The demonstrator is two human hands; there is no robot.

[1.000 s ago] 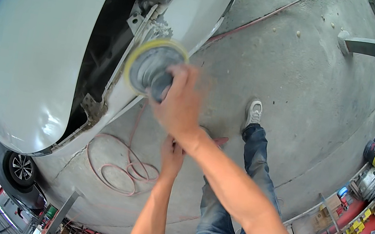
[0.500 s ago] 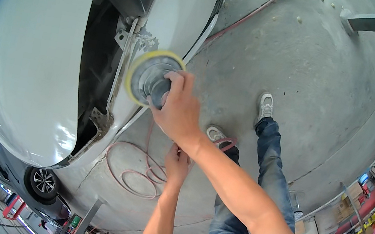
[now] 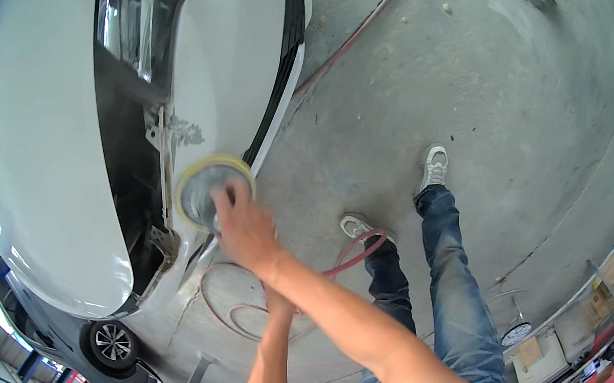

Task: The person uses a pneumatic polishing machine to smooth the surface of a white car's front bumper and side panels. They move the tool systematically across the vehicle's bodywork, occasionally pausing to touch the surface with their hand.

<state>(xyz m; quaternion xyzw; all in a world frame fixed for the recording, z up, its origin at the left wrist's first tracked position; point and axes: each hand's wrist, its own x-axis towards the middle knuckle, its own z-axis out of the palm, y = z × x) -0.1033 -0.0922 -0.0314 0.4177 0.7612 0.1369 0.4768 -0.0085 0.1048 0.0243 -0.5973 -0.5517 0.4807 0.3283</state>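
The right forearm [image 3: 372, 339] slants leftward and up from the lower right, its wrist end passing above the left hand [image 3: 278, 303], which is mostly hidden. The right hand [image 3: 249, 235], blurred, bends its fingers [image 3: 231, 197] in a grip. The left forearm [image 3: 269, 376] rises nearly upright from the lower edge.
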